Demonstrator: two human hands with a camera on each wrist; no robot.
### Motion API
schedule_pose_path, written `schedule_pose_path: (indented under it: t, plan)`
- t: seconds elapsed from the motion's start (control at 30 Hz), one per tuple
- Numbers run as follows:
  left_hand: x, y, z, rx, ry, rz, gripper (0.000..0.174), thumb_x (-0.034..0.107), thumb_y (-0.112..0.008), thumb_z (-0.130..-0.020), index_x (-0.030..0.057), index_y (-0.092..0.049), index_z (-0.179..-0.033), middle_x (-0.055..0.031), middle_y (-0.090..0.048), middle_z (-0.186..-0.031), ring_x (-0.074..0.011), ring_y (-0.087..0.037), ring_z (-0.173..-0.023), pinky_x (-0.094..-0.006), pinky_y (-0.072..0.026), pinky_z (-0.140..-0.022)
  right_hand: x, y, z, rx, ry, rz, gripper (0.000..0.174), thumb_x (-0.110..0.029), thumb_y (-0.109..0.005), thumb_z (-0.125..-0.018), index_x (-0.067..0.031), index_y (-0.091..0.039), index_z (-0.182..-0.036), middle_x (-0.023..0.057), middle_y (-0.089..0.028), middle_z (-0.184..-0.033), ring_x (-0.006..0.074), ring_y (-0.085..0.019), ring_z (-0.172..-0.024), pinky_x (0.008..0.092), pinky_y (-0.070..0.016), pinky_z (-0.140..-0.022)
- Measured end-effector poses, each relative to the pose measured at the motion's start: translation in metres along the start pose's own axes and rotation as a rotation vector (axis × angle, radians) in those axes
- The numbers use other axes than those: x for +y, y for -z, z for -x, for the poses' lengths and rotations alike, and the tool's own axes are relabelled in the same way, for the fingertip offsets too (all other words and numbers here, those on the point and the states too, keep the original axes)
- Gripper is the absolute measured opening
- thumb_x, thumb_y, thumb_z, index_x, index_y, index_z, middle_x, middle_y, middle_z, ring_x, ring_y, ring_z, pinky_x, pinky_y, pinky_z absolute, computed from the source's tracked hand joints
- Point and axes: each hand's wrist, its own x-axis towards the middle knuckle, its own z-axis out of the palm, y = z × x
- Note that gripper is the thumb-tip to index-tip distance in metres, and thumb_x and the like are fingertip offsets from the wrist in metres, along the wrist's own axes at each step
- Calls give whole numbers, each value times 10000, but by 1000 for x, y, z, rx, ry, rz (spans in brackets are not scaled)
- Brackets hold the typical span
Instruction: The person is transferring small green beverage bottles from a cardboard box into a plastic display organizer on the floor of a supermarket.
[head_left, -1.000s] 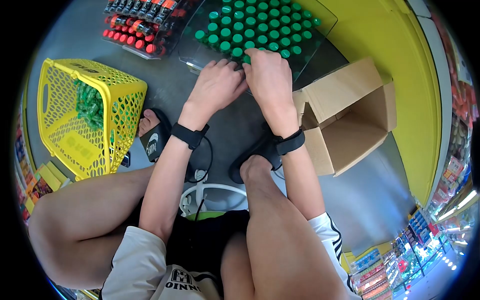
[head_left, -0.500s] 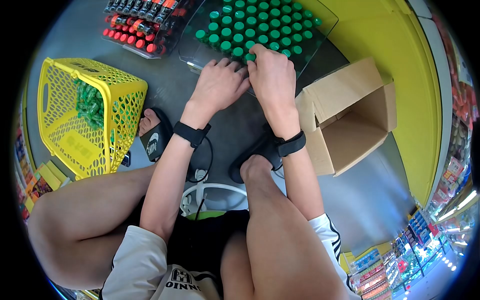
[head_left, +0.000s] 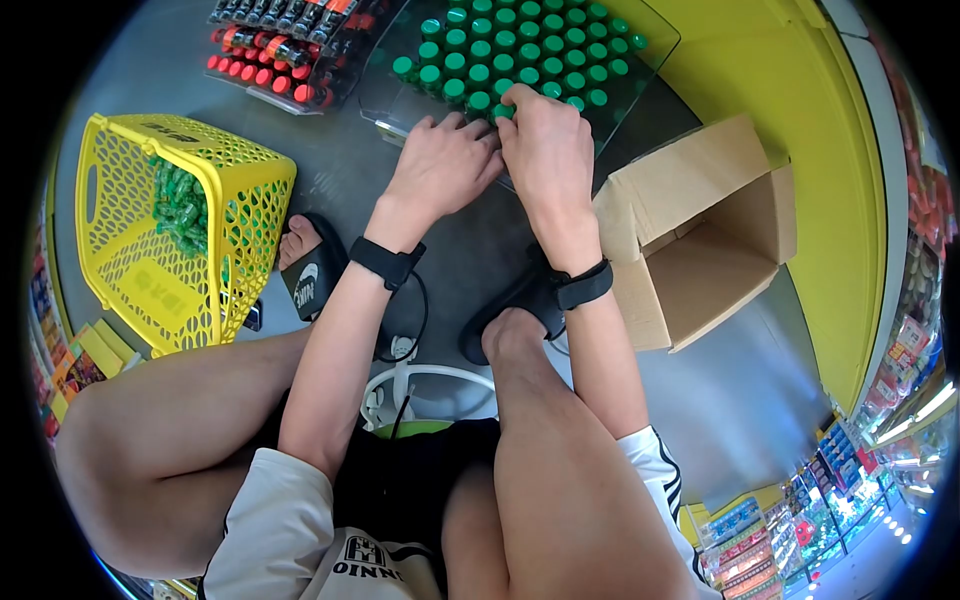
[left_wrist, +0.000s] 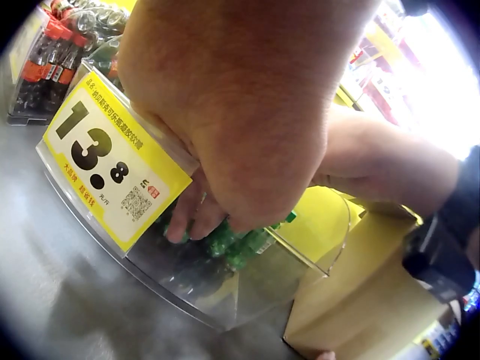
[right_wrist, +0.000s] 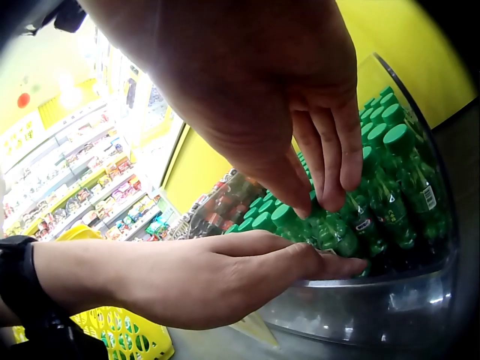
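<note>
Rows of small green-capped bottles (head_left: 505, 62) stand upright in a clear bin (head_left: 640, 100). At the bin's near edge, my right hand (head_left: 548, 150) reaches down and pinches one green-capped bottle (right_wrist: 330, 229) near its top, thumb and fingers around the cap. Beside it, my left hand (head_left: 445, 165) lies over the rim, its fingers (left_wrist: 184, 214) extended down inside against the front bottles. In the left wrist view a yellow price card (left_wrist: 97, 157) is fixed to the bin front. The back of my hand hides part of the bottles there.
A yellow basket (head_left: 255, 215) on its side at left holds small green bottles (head_left: 180, 210). Red-capped dark bottles (head_left: 265, 75) fill a bin at the back left. An open cardboard box (head_left: 690, 190) stands at right, by a yellow panel (head_left: 830, 180).
My right hand has shifted slightly right and its fingers have bent over the front row. The left hand stays nearly in place at the rim.
</note>
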Motion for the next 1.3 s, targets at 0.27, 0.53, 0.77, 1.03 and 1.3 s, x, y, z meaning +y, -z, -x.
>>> schedule_pose_path:
  t: [0.27, 0.53, 0.77, 1.03, 1.3]
  plan:
    - [0, -3, 0, 6, 21, 18, 345, 416, -614, -1040, 118, -784, -997, -16, -779, -1026, -257, -711, -1000, -433, -545, -810, -2, 1, -1, -13, -19, 11, 262, -118, -812, -877, -37, -760, -1121, 201, -778, -967, 404, -757, -904, 473, -608, -771]
    - [-1, -2, 0, 26, 29, 45, 357, 436, -624, -1034, 111, -769, -1007, -39, -785, -992, -270, -722, -985, -444, -548, -828, -2, -1, -1, -26, -7, 14, 260, -127, -798, -891, -45, -762, -1135, 176, -779, -876, 383, -766, -850, 459, -610, -751]
    - [0, 2, 10, 126, -18, 150, 216, 283, -729, -951, 72, -749, -996, -83, -746, -978, -274, -705, -946, -449, -531, -797, -12, 7, 1, -35, 12, -28, 213, -131, -774, -918, -37, -764, -1109, 168, -779, -849, 369, -769, -822, 436, -608, -729]
    - [4, 48, 1, 464, 19, 637, 227, -65, -686, -869, -14, -708, -1090, -168, -670, -1055, -384, -664, -1023, -485, -569, -877, -31, 49, 16, 149, 125, -399, 117, -95, -747, -932, -17, -758, -1020, 167, -771, -877, 333, -760, -789, 402, -601, -717]
    - [63, 91, -16, 414, -78, 723, 466, -241, -532, -789, -7, -682, -1163, -176, -591, -1165, -385, -656, -1080, -419, -565, -882, -9, 120, 50, 412, -26, -418, 79, -55, -773, -949, -28, -775, -1023, 43, -761, -770, 91, -706, -679, 246, -552, -653]
